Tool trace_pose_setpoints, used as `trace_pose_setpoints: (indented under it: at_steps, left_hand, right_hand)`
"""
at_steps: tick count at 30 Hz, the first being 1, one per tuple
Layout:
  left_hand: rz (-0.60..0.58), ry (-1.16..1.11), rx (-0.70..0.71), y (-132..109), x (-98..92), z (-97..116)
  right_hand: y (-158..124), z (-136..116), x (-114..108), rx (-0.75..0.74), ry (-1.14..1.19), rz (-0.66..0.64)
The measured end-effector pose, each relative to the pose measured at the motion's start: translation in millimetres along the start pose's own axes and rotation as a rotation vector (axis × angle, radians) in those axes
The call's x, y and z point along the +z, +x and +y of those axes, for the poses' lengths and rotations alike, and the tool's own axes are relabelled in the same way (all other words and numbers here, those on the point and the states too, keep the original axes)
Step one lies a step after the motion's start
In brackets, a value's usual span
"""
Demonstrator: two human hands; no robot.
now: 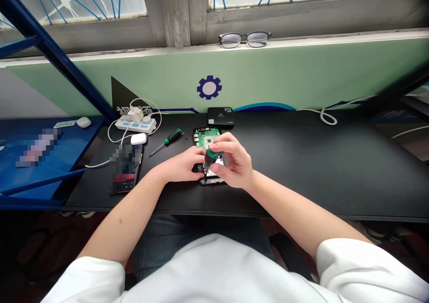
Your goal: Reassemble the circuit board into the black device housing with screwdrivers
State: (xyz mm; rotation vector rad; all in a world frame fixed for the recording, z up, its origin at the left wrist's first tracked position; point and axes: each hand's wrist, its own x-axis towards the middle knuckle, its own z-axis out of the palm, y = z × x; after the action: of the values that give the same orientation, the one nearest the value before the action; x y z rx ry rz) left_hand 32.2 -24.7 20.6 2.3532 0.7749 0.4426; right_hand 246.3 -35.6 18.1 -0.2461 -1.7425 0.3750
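Note:
In the head view, my right hand (234, 160) is closed around a green and black screwdriver (211, 157), its shaft angled down over an opened electronic device. A green circuit board (203, 137) with a chip fills the far part of this device, and a pale section lies nearer to me, partly covered by my hands. My left hand (184, 164) is at the device's left side, fingers and thumb closed about a small black rounded part (198, 167) whose kind I cannot make out. The screwdriver's tip is too small to tell what it touches.
A second green-handled screwdriver (172, 136) lies left of the device. Further left are a phone (129, 171), a white earbud case (138, 139) and a power strip (137, 123) with cables. A black box (220, 116) stands behind; glasses (245, 39) rest on the ledge.

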Motion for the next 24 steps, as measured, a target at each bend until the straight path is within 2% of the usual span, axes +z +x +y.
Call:
trace_pose_setpoints:
  at_steps: [3,5,8,10,13,18,24]
  left_hand:
    - [0.032,-0.08,0.021,-1,-6.1,-1]
    - [0.185,-0.036,-0.025,-1,-9.4,-4]
    - [0.49,0.15,-0.224,1,-11.0,-15]
    - [0.561,0.271,-0.37,3,-10.0,-25]
    - [0.544,0.354,-0.488,4,-7.3,-38]
    - [0.503,0.395,-0.552,6,-5.0,-46]
    - [0.426,0.368,-0.476,8,-3.4,-45]
  right_hand:
    - [0,-3,-2,0.054,0.04,-0.027]
    - [1,-5,-3,0.062,0.076,-0.018]
    - [1,-5,-2,0.068,0.077,0.011]
    - [1,-4,-2,0.099,0.059,0.031]
    - [-1,-4,-1,0.168,0.127,0.032]
    - [-3,-5,1,0.181,0.282,0.018]
    - [0,-6,-3,0.156,0.239,-0.011]
